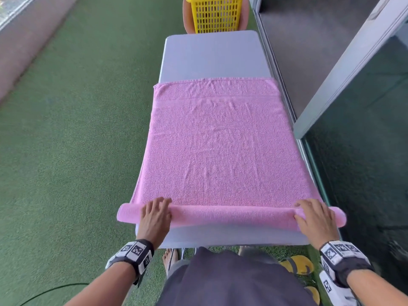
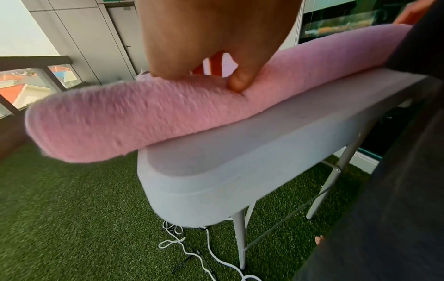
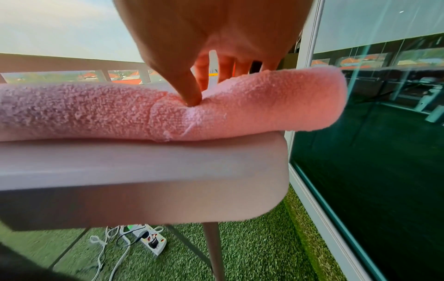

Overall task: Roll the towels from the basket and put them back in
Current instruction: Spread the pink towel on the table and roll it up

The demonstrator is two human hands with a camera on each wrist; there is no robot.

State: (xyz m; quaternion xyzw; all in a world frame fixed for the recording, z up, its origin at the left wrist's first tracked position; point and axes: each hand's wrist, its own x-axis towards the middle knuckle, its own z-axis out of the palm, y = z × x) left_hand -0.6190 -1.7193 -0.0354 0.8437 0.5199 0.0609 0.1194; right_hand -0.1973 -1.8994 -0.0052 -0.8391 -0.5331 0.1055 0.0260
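Observation:
A pink towel [image 1: 220, 151] lies flat along the pale grey table [image 1: 212, 56], and its near end is wound into a roll [image 1: 231, 214] that sticks out past both table sides. My left hand [image 1: 155, 214] grips the roll near its left end, fingers over the top. The left wrist view shows the thumb [image 2: 240, 81] dug into the roll [image 2: 120, 121]. My right hand [image 1: 315, 217] holds the right end the same way, its thumb [image 3: 190, 95] pressed into the roll [image 3: 72, 110]. A yellow basket [image 1: 217, 15] stands beyond the table's far end.
A glass sliding door and its frame [image 1: 364, 129] run close along the table's right side. Green artificial turf [image 1: 66, 151] covers the floor, with a low wall [image 1: 26, 40] at far left. Yellow slippers [image 1: 298, 265] lie by my feet. A power strip [image 3: 151, 241] and cables sit under the table.

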